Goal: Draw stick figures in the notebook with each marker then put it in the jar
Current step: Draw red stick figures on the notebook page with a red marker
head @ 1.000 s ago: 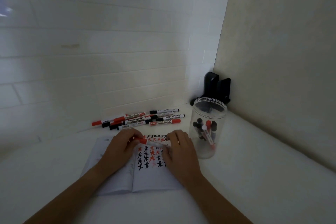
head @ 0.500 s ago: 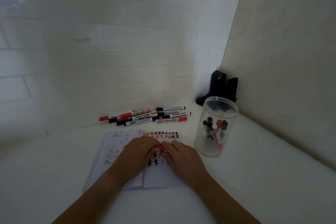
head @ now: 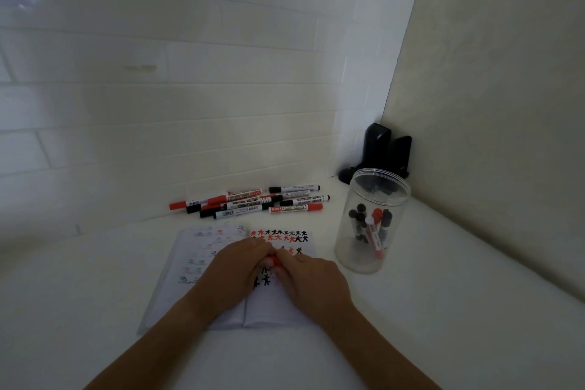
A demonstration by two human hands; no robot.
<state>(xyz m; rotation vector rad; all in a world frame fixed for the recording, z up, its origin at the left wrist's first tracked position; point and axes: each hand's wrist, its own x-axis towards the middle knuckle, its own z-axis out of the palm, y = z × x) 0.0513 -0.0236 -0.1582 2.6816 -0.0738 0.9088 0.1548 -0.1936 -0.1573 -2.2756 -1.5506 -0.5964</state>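
Both hands (head: 275, 272) pinch a slim red marker (head: 274, 260).

red marker (head: 274, 260): mostly hidden | notebook (head: 202, 250): partly covered by hands

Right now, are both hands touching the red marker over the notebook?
Touching. The head view shows the left hand and right hand closed together on the red marker, fingers of both meeting it above the notebook.
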